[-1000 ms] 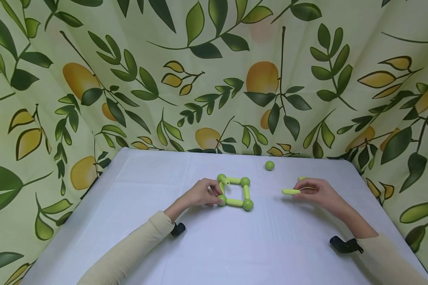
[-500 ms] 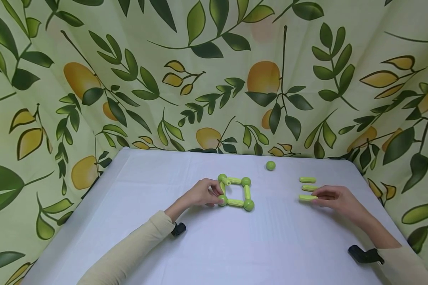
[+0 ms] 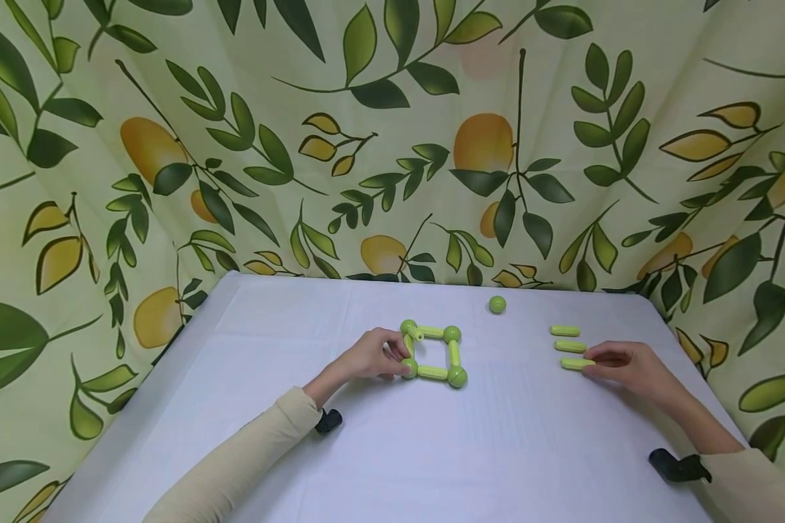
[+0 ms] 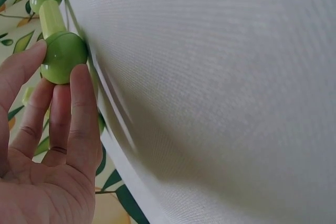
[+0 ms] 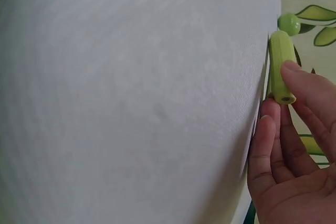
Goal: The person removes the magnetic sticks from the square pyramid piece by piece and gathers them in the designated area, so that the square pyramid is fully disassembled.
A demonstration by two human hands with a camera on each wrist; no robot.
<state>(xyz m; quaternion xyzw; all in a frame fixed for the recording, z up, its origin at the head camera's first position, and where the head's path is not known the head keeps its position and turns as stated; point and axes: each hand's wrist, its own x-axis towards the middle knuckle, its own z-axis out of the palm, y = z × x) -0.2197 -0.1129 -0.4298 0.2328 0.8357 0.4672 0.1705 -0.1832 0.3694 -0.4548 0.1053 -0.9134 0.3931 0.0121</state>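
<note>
My left hand (image 3: 374, 354) pinches a green ball (image 4: 64, 59) at the near left corner of a square frame (image 3: 433, 373). Light green rods join green balls at the frame's corners. From the far left ball a short rod (image 3: 420, 335) sticks out. At the right, my right hand (image 3: 628, 369) holds the end of a light green rod (image 5: 282, 59) between thumb and fingers. This rod lies nearest me in a row, beside a middle rod (image 3: 570, 347) and a far rod (image 3: 565, 330).
A loose green ball (image 3: 497, 304) sits near the back edge of the white-covered table (image 3: 432, 465). Behind and beside the table hangs a leaf-and-fruit patterned curtain (image 3: 379, 181).
My right hand has moved right and toward me, bringing the rod from left of the row into line with the other two. My left hand stays on the frame's corner ball.
</note>
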